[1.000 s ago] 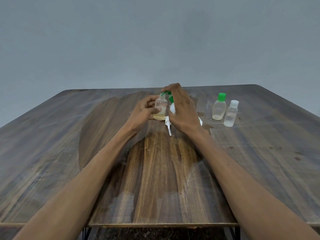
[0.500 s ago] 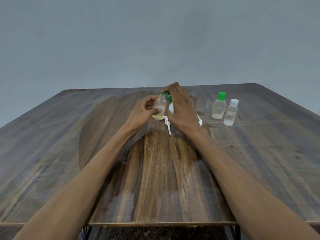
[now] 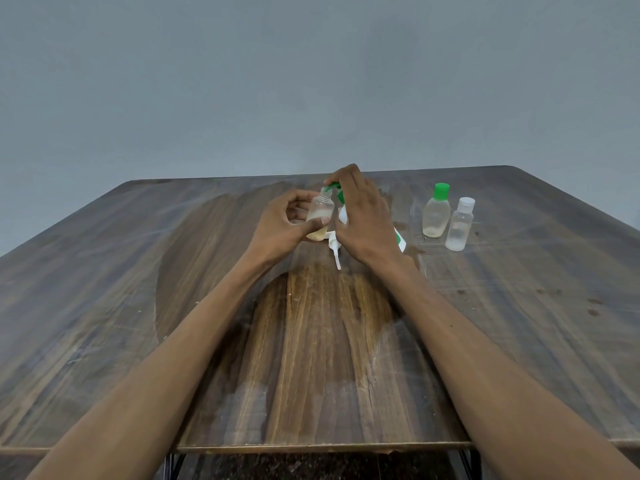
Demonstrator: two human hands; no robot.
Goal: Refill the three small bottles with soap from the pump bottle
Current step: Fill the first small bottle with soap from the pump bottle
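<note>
My left hand (image 3: 282, 228) grips a small clear bottle (image 3: 321, 213) with no cap on it and a little yellowish soap at its bottom. The bottle's mouth sits right under the green nozzle of the pump bottle (image 3: 337, 192). My right hand (image 3: 363, 220) lies over the pump head and hides most of that white bottle. A white spray cap with its dip tube (image 3: 335, 251) lies on the table just in front of my hands. To the right stand a green-capped small bottle (image 3: 436, 213) and a clear-capped small bottle (image 3: 460, 225).
The dark wooden table (image 3: 207, 306) runs from the near edge back to a grey wall. A wet-looking smear (image 3: 410, 251) lies near the base of the pump bottle. Small dark spots mark the right side of the table.
Both hands and the bottles between them have stayed nearly in place. The small bottle in my left hand has shifted very slightly under the nozzle.
</note>
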